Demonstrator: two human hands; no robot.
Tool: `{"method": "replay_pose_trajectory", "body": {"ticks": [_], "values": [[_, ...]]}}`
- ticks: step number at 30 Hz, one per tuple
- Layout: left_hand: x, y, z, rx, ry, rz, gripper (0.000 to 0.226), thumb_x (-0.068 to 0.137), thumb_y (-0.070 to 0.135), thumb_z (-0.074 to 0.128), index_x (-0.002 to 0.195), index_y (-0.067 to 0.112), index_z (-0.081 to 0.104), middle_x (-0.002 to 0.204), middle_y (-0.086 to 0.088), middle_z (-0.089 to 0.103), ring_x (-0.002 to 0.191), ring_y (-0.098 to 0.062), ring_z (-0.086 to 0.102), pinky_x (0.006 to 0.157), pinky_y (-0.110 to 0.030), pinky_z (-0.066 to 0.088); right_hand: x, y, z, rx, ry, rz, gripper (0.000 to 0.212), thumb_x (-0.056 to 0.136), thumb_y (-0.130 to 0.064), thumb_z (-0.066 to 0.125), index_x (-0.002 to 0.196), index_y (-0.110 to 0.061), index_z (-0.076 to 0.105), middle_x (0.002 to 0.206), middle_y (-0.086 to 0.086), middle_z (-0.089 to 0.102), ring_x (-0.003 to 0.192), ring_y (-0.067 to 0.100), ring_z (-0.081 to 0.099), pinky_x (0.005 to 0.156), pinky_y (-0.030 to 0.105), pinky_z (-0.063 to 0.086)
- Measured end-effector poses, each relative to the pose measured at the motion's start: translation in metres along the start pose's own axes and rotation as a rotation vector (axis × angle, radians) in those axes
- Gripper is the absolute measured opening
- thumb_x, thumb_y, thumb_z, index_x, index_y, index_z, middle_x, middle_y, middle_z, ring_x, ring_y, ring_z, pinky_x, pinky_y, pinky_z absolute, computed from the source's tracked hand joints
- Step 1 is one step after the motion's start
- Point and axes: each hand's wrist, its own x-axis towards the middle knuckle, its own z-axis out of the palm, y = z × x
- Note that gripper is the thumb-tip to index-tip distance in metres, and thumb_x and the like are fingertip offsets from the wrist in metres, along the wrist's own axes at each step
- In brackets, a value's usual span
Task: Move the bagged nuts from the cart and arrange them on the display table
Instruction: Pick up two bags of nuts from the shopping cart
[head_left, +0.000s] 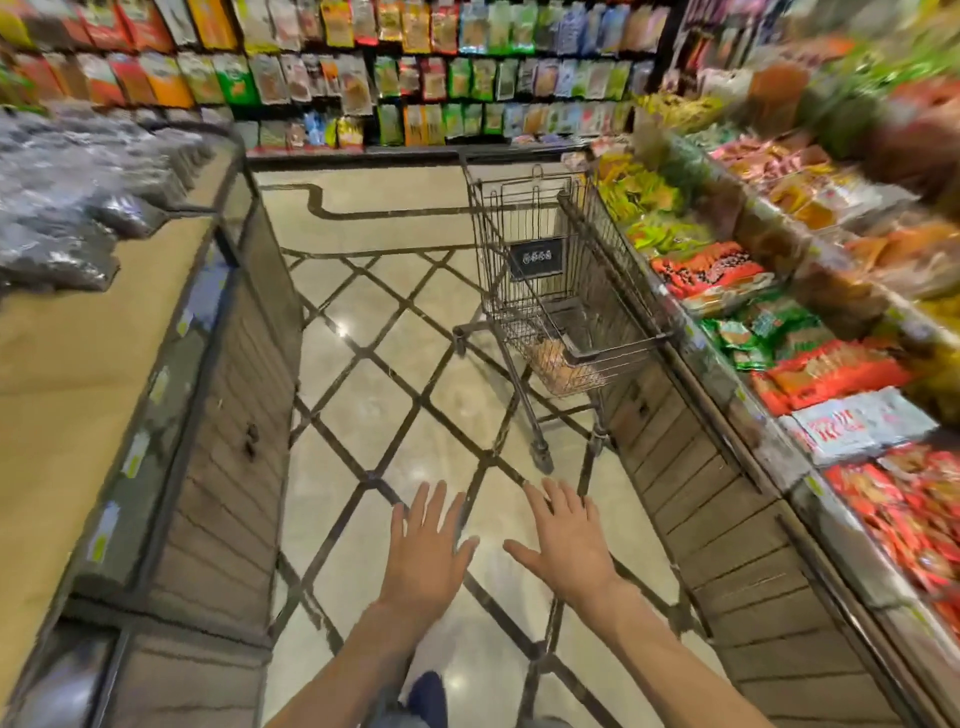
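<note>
A wire shopping cart (550, 291) stands in the aisle ahead, close against the right-hand display. At its bottom lie bagged nuts (563, 366), pale orange-brown. The display table (78, 364) runs along the left, with a bare tan top near me and dark clear bags (67, 197) piled at its far end. My left hand (428, 551) and my right hand (563, 540) reach forward over the floor, palms down, fingers spread, holding nothing. Both are well short of the cart.
A tiered display (810, 332) of colourful snack packs lines the right side. A wall of hanging snack bags (415, 73) closes the aisle's far end. A glossy tiled floor (374, 322) with dark diagonal lines lies between the two tables.
</note>
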Motion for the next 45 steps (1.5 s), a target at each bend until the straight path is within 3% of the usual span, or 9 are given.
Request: {"method": "replay_pose_trajectory", "body": {"ticks": [3,8,13,17,21,28,38,42,45], "values": [[0.058,-0.011,-0.016,0.005,0.01,0.082,0.063,0.104,0.053,0.032,0.147,0.018,0.061,0.153,-0.014,0.057,0.142,-0.036,0.055,0.111,-0.06,0.045,0.043,0.002,-0.014,0.08,0.01,0.072,0.085,0.1,-0.069,0.049,0.168,-0.028,0.017,0.174,0.008,0.022,0.162,0.031,0.015,0.131,0.052,0.012],[0.162,-0.009,-0.044,-0.007,-0.077,0.152,0.09,0.09,0.064,-0.009,0.168,0.029,0.017,0.177,-0.004,0.008,0.164,-0.026,0.003,0.129,-0.049,-0.001,0.129,0.023,-0.026,0.122,0.018,0.189,0.084,0.097,-0.069,0.054,0.165,-0.031,0.023,0.17,0.003,0.03,0.159,0.029,0.022,0.13,0.053,0.017],[0.286,-0.004,-0.054,0.114,-0.042,0.244,0.07,0.102,0.058,0.023,0.154,0.023,0.054,0.16,-0.011,0.051,0.152,-0.032,0.042,0.119,-0.056,0.038,0.228,0.061,-0.035,0.158,0.021,0.253,0.087,0.098,-0.07,0.049,0.168,-0.028,0.017,0.173,0.006,0.024,0.162,0.031,0.016,0.131,0.054,0.015],[0.372,0.011,-0.076,0.126,-0.12,0.288,0.063,0.108,0.057,0.028,0.162,0.025,0.041,0.17,-0.005,0.033,0.16,-0.03,0.025,0.127,-0.055,0.027,0.304,0.095,-0.056,0.179,0.039,0.276,0.085,0.098,-0.071,0.049,0.167,-0.029,0.02,0.17,0.005,0.029,0.159,0.032,0.022,0.129,0.052,0.019],[0.464,0.022,-0.083,0.171,-0.151,0.348,0.064,0.097,0.059,0.034,0.139,0.025,0.07,0.145,-0.005,0.066,0.138,-0.029,0.06,0.111,-0.052,0.049,0.375,0.13,-0.072,0.214,0.036,0.315,0.088,0.098,-0.068,0.053,0.168,-0.029,0.018,0.173,0.004,0.026,0.161,0.028,0.02,0.13,0.051,0.019],[0.598,0.078,-0.099,0.1,-0.196,0.499,0.079,0.101,0.063,-0.003,0.169,0.025,0.009,0.178,-0.005,0.005,0.164,-0.025,-0.003,0.134,-0.045,0.006,0.445,0.191,-0.096,0.228,0.022,0.42,0.088,0.096,-0.071,0.051,0.166,-0.027,0.021,0.165,0.001,0.036,0.154,0.025,0.032,0.128,0.047,0.024],[0.792,0.128,-0.066,0.151,-0.432,0.772,0.064,0.112,0.05,0.033,0.167,0.022,0.018,0.176,-0.008,0.016,0.163,-0.027,0.009,0.134,-0.046,0.008,0.563,0.251,-0.088,0.387,-0.005,0.667,0.085,0.096,-0.068,0.054,0.164,-0.028,0.023,0.16,0.003,0.041,0.147,0.025,0.037,0.125,0.05,0.03],[0.852,0.124,-0.029,0.201,-0.59,0.775,0.068,0.109,0.048,0.038,0.168,0.03,0.01,0.176,-0.006,0.013,0.162,-0.031,0.017,0.132,-0.048,0.011,0.598,0.256,-0.072,0.469,0.004,0.783,0.09,0.093,-0.065,0.057,0.166,-0.024,0.024,0.157,0.008,0.049,0.135,0.03,0.056,0.109,0.044,0.051],[0.892,0.123,-0.001,0.198,-0.763,0.694,0.063,0.108,0.045,0.041,0.167,0.031,0.022,0.176,-0.005,0.015,0.158,-0.03,0.03,0.13,-0.044,0.019,0.627,0.263,-0.052,0.55,-0.027,0.828,0.095,0.088,-0.07,0.034,0.165,-0.015,0.028,0.161,0.019,0.043,0.142,0.041,0.05,0.115,0.046,0.048]]}}
